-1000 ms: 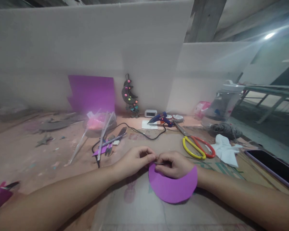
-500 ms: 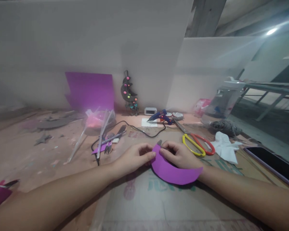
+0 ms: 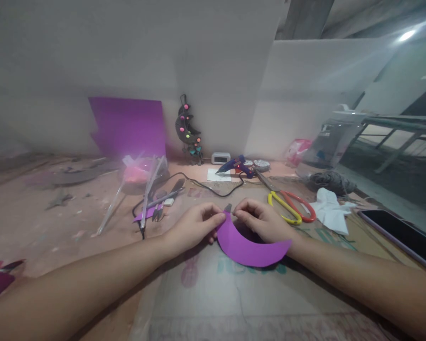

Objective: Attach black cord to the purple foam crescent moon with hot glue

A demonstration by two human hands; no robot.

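A purple paper crescent [image 3: 250, 251] hangs over the cardboard with its points up. My left hand [image 3: 195, 226] pinches it near its left tip, thumb in front. A small dark grey piece [image 3: 228, 207] sticks up at that tip. Just right of the tip is my right hand [image 3: 261, 220], its thumb and forefinger curled together at a slight gap from the purple paper. Whether anything sits between those fingers is too small to tell. Scissors [image 3: 291, 208] with yellow and red handles lie beyond my right hand.
At the back are a blue glue gun [image 3: 236, 166], a small white clock [image 3: 220, 157], a decorated dark crescent [image 3: 187, 127] and a purple sheet [image 3: 129, 125]. Glue sticks [image 3: 151, 189] and small tools lie left. A tissue [image 3: 330, 210] and a phone [image 3: 401, 234] are on the right.
My right fingers have come off the crescent's tip and moved slightly right. My left hand keeps its pinch on the crescent. The whole view has shifted a little.
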